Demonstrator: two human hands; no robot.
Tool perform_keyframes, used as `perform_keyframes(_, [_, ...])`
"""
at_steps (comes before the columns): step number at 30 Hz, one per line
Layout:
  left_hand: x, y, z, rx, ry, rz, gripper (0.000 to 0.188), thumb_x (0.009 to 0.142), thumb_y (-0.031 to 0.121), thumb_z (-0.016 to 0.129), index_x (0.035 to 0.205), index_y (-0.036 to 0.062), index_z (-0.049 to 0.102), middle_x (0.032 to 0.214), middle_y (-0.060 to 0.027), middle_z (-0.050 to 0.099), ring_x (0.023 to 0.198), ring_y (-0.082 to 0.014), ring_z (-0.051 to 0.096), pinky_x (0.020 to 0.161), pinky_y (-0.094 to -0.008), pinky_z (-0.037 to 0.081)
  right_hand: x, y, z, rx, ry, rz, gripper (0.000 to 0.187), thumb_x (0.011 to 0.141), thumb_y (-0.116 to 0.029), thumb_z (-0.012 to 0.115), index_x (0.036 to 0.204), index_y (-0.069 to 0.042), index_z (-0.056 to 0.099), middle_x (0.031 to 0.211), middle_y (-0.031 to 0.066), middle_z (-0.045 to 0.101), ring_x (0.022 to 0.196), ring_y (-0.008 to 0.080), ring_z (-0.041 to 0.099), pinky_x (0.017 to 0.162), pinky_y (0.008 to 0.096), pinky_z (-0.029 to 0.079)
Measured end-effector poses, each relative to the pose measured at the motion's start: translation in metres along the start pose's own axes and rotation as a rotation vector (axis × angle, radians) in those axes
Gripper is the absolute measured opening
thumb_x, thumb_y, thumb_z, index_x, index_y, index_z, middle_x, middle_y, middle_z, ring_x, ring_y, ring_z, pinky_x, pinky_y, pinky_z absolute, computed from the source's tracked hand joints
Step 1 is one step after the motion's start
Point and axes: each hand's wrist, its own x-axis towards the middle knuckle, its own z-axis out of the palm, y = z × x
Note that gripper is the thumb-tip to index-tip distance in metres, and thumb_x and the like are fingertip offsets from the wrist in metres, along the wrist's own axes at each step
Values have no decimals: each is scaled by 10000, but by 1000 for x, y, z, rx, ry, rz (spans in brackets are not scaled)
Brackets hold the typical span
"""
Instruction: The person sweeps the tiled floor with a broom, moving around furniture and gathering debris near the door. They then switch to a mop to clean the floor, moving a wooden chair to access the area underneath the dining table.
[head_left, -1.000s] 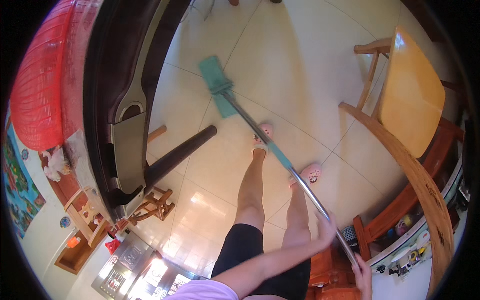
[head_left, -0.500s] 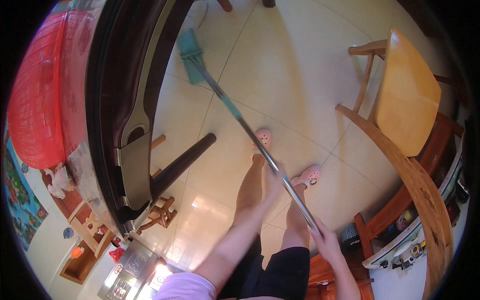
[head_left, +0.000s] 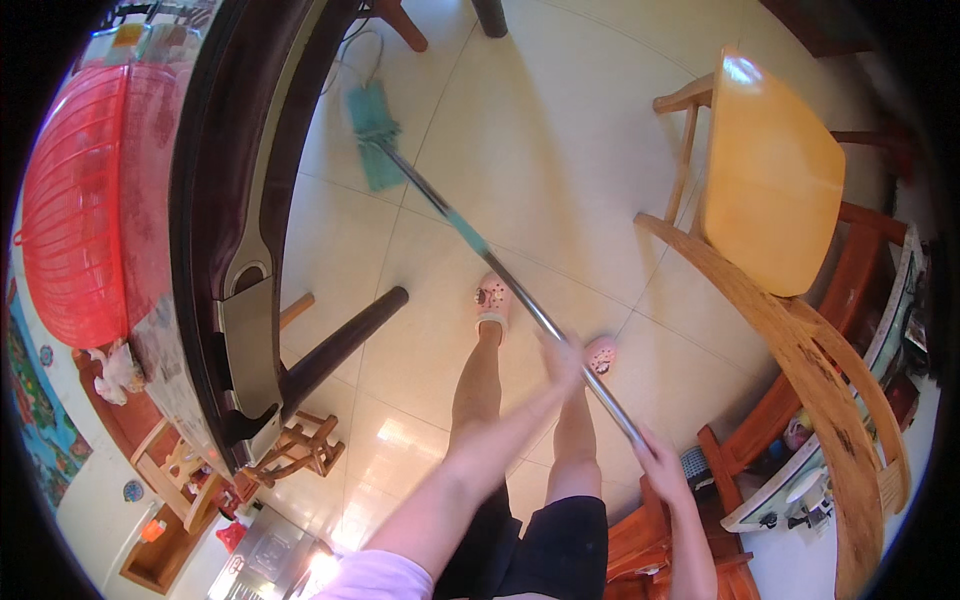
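A mop with a long metal pole (head_left: 517, 290) slants across the tiled floor, its flat teal head (head_left: 374, 137) lying on the tiles beside the dark table. My left hand (head_left: 562, 362), slightly blurred, is wrapped round the middle of the pole. Near the pole's upper end, my right hand (head_left: 658, 466) grips it with closed fingers. Below the pole are my feet in pink clogs (head_left: 491, 293), standing on the floor.
The dark table (head_left: 235, 200) stands at left, a red mesh food cover (head_left: 75, 210) on top and a dark leg (head_left: 345, 350) slanting down. A wooden chair with a yellow seat (head_left: 770, 180) stands at right. Cables (head_left: 365, 62) hang beyond the mop head; a small wooden stool (head_left: 305, 447) sits lower left.
The mop head has shifted slightly down in the picture, away from the far edge. Both hands keep their hold. The view has moved, so the chair and table appear further left.
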Motion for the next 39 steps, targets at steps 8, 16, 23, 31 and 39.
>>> perform_keyframes(8, [-308,-23,4,-281,-645,-199,321,809,192,484,916,-25,273,526,-172,493,475,-283,550,405,-387,427,-288,23,-65,172,108,569,381,841,-142,459,1195,-10,408,827,7,537,663,97,496,577,222,412])
perform_keyframes(16, [-185,0,-45,-455,-609,-272,230,803,159,528,937,77,359,595,-16,424,523,-128,472,443,-281,407,-197,-23,-8,10,185,-10,346,842,-144,465,1156,1,437,831,4,508,593,48,446,502,176,358])
perform_keyframes(23, [26,70,-49,63,-369,217,351,762,205,462,891,-92,327,649,-250,531,622,-357,568,513,-410,445,-29,-78,27,604,-43,291,356,853,-175,454,1188,-59,416,601,-53,360,491,26,325,430,161,278])
perform_keyframes(31, [-108,17,-16,169,-251,435,378,772,232,471,948,-74,337,678,-252,533,596,-377,556,522,-441,440,-149,-20,2,683,63,427,378,844,-158,478,1200,-55,404,606,-74,368,455,15,340,383,156,272])
perform_keyframes(39, [-239,-39,-63,219,-544,266,354,747,183,478,862,-113,321,546,-254,484,521,-409,518,504,-468,424,-295,-45,40,946,221,655,339,848,-185,474,1166,-72,437,560,-51,387,419,30,337,375,156,253])
